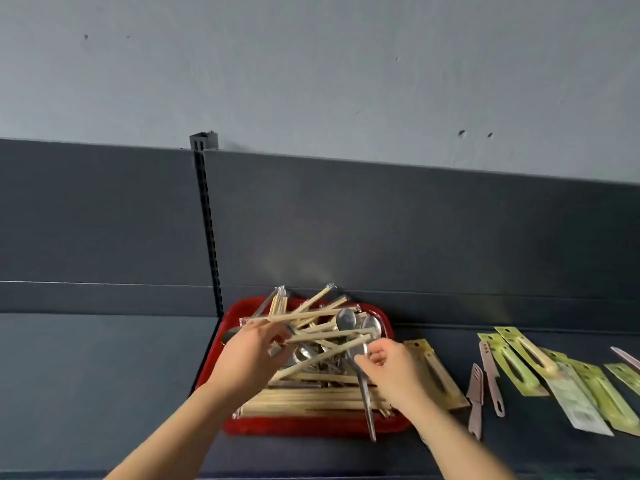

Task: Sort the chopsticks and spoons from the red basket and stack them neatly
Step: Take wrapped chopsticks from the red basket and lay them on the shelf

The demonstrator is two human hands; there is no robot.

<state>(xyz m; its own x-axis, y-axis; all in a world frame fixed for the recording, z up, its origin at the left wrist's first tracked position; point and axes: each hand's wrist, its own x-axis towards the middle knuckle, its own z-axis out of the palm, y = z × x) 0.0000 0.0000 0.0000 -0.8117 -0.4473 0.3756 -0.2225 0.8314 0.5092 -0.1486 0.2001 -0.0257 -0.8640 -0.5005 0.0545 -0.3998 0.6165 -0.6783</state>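
**Sorting from the basket, head view.** Reached into a shallow red plastic basket (311, 426) with both bare hands. Pinched, with the left hand (247, 358), a pale bamboo chopstick pair in a clear sleeve (304, 316) near one end, fingers curled about it above the heap. Pinched, with the right hand (389, 367), a long-handled steel spoon (367, 403) just below its bowl, thumb against fingertips, handle slanting out over the near rim. Found the other chopsticks and spoons inside the basket: a crossed jumble (332, 336) at the far side, an aligned row of sleeved chopsticks (304, 401) along the near side.

Judged the chopsticks light and stiff, yet slick in their sleeves and apt to slide from a loose pinch; best taken near mid-length. Judged the spoons heavier, rigid and smooth; best taken at the neck and drawn out lengthwise, so as not to drag crossed sticks along.

Noted the basket resting on a dark grey matt shelf board (104, 393), close to a dark back panel (381, 220) and a slotted metal upright (207, 220). Noted, to the right, a tan carded pack (438, 375) just beside the basket, then small pinkish knives (474, 400) and green carded packs (519, 365). Behind, a pale grey pitted wall (311, 64).
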